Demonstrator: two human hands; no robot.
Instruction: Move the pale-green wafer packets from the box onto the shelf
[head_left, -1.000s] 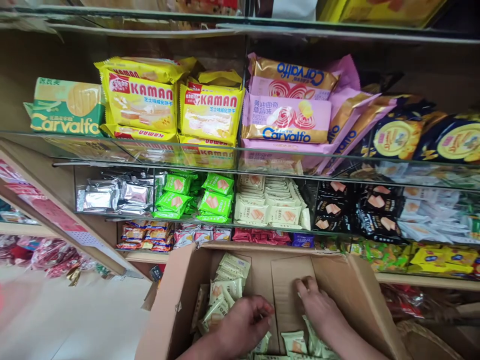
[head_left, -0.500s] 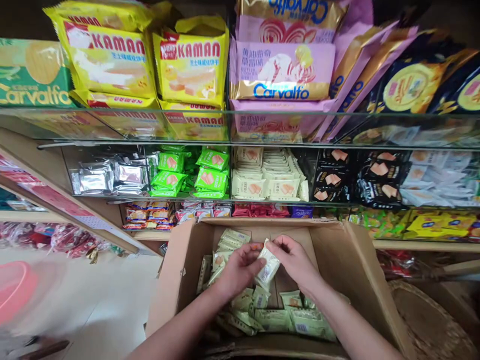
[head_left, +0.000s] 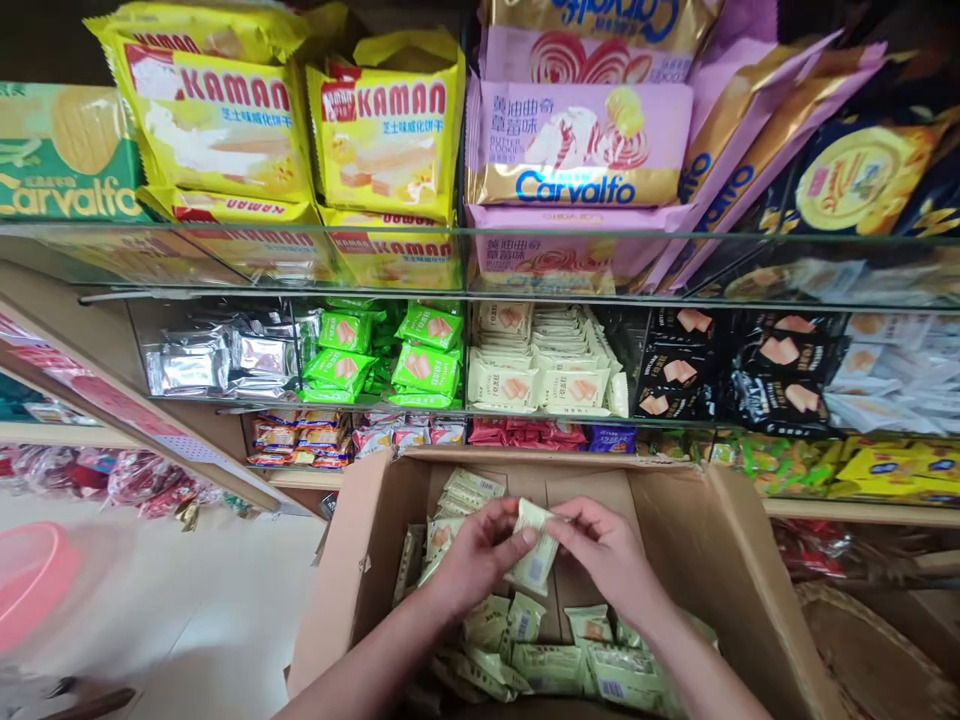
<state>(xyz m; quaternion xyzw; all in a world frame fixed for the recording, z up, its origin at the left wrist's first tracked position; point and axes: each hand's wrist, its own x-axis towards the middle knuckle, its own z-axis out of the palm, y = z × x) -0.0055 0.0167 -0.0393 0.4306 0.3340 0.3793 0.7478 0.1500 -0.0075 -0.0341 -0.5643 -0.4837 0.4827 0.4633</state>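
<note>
Over the open cardboard box (head_left: 739, 560), both hands meet on one pale green snack packet (head_left: 535, 568). My left hand (head_left: 480, 560) pinches its upper left side between thumb and fingers. From the right, my right hand (head_left: 604, 550) grips its upper edge. The packet hangs tilted, a printed barcode patch facing me. Inside the box lie several similar wrapped packets (head_left: 546, 665), loose at the near side and stacked at the left (head_left: 469, 490). My forearms hide part of the box's contents.
Behind the box, a glass shelf holds rows of cream packets (head_left: 574, 390), green packets (head_left: 426, 365), silver packets (head_left: 191, 365) and black packets (head_left: 679, 370). Above stand yellow wafer bags (head_left: 386, 130) and purple cookie bags (head_left: 585, 140). A pink basin (head_left: 34, 580) sits at the left.
Both hands have shifted slightly, and the packet is turned a little between them, with my right fingers now lower along its edge. The view has moved slightly.
</note>
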